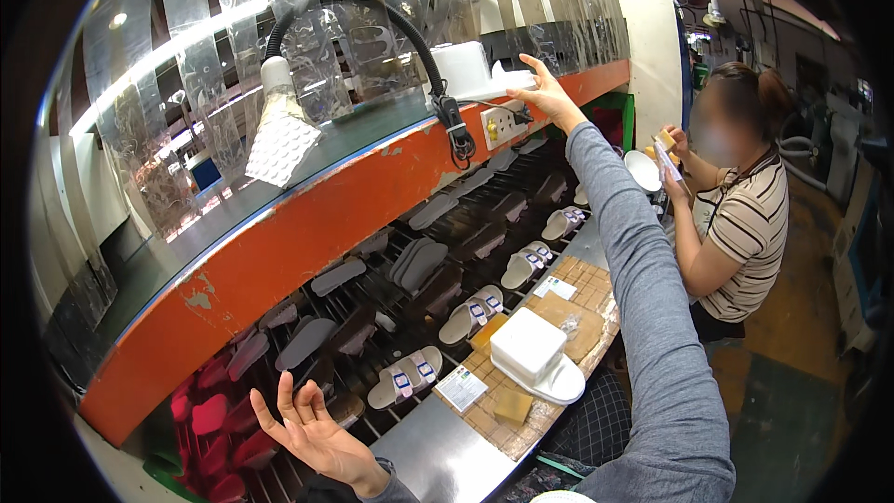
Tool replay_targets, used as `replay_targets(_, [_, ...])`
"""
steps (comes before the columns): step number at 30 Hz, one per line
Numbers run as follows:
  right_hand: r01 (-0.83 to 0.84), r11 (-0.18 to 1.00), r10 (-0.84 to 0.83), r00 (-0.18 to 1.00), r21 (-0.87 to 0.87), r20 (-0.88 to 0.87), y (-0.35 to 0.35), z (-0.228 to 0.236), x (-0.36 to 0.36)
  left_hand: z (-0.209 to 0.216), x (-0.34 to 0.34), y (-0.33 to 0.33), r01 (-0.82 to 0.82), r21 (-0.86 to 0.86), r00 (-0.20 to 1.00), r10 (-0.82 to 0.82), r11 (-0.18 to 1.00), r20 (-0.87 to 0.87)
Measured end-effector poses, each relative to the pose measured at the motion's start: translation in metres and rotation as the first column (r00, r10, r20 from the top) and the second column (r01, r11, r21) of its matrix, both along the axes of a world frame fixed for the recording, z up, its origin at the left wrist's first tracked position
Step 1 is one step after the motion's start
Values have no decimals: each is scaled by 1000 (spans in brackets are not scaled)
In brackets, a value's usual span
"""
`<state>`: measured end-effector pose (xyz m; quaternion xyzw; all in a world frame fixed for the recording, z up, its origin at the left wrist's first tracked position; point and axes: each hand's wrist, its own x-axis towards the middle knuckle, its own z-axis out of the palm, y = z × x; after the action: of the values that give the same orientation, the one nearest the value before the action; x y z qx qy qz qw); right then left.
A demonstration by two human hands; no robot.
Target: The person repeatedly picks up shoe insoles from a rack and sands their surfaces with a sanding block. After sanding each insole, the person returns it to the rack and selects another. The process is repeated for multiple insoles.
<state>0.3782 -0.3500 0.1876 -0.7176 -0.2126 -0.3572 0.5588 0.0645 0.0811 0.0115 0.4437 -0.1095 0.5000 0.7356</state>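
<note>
My right hand [551, 98] reaches up to the orange-edged ledge, fingers spread around the end of a white sole-shaped piece [507, 82] beside a white block [461, 65]. Whether the fingertips touch it is unclear. My left hand [317, 438] hangs open, empty, fingers apart and slightly curled, at the lower left above the rack. On the work board [503, 419] near me sits a similar white block [526, 345] with a sole-shaped white base [562, 382]. A yellowish sponge-like block [512, 406] lies beside it.
White sandals [405, 377] with blue buckles and grey soles [307, 343] lie on the bar rack. Red pieces [209, 414] stand at far left. A flexible lamp [277, 74] arches over the orange beam [307, 242]. At right, a co-worker [745, 224] holds a yellow block.
</note>
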Motion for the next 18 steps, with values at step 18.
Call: replay_targets(18, [121, 986, -122, 993, -116, 4, -5, 1, -22, 1, -4, -2, 44, 21, 999, -43, 999, -12])
